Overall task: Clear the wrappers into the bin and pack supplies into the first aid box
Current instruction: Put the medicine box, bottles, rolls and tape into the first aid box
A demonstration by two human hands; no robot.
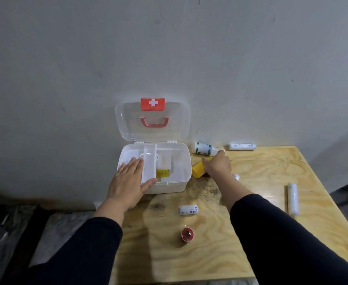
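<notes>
The white first aid box (186, 161) stands open at the table's back left, its clear lid (152, 120) leaning on the wall. A white tray (149, 161) sits across the box, and a small yellow item (162, 173) lies inside. My left hand (128, 182) rests flat on the box's left side, fingers apart, thumb at the tray's front edge. My right hand (217, 164) reaches over a lying yellow bottle (197, 171). Its fingers are spread and its fingertips touch the cap of a white, green-labelled bottle (204, 149).
Wrapped white bandage rolls lie on the wooden table (261, 171): one by the wall (242, 146), one at the right (293, 199), one in the middle (188, 209). A red tape roll (187, 234) stands nearer me. Grey plastic sheeting (8, 223) lies left of the table.
</notes>
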